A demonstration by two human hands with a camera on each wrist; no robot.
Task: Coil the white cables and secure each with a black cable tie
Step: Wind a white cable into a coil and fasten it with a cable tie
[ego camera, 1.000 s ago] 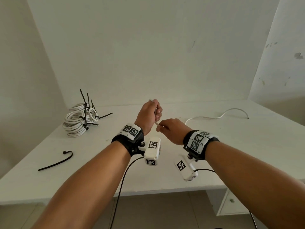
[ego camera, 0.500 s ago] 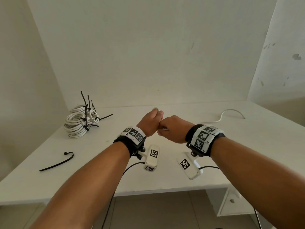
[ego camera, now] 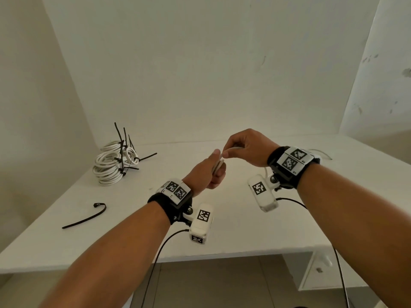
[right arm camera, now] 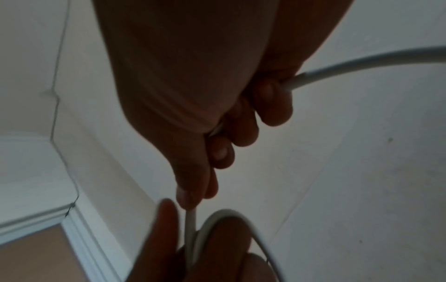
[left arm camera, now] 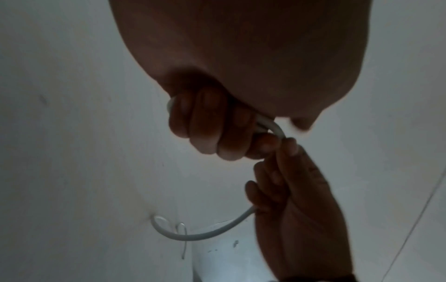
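At ten o'clock on the counter (ego camera: 255, 230) lies a tied pile (ego camera: 111, 162). The left hand (ego camera: 208, 173) grips perhaps two loops of cable (left arm camera: 270, 126); the right hand (ego camera: 246, 147) pinches it, feeding more. One tie (ego camera: 84, 216) waits, unused.

So the right hand (ego camera: 246, 147) lifted up and swung over the left hand (ego camera: 206, 172), when half a second back the two fists were butted together at the same height. The left hand dropped a bit and now had a couple turns of the white cable (ego camera: 219, 164) showing in its grip. The cable's loose end (ego camera: 320, 152) slid closer along the tabletop (ego camera: 244, 230) toward the right wrist.
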